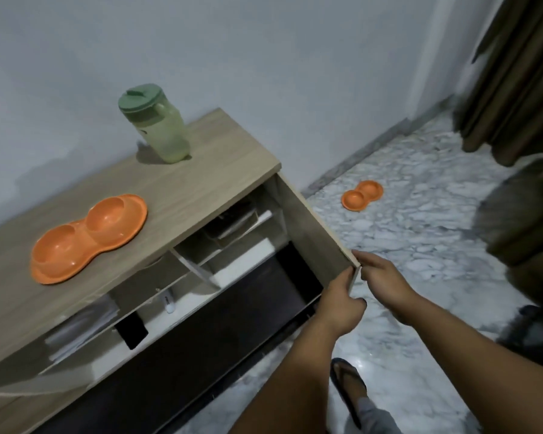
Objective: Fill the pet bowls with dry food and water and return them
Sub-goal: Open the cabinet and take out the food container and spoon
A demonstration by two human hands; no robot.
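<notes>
An empty orange double pet bowl (88,238) lies on the wooden cabinet top (201,183). Behind it stands a pale green water jug (159,126) with a darker green lid. A second orange double bowl (362,195) rests on the marble floor near the wall. The cabinet's tilt-out door (314,227) hangs open, and both hands hold its upper corner. My left hand (342,302) grips the edge from the inner side. My right hand (383,277) pinches the same corner from the outer side.
Inside the open cabinet are shelves with stacked papers (79,327), a white box (245,261) and a small white bottle (169,303). A brown curtain (514,73) hangs at the right. A dark furry shape (527,220) sits at the right edge. My sandalled foot (348,383) stands on the floor.
</notes>
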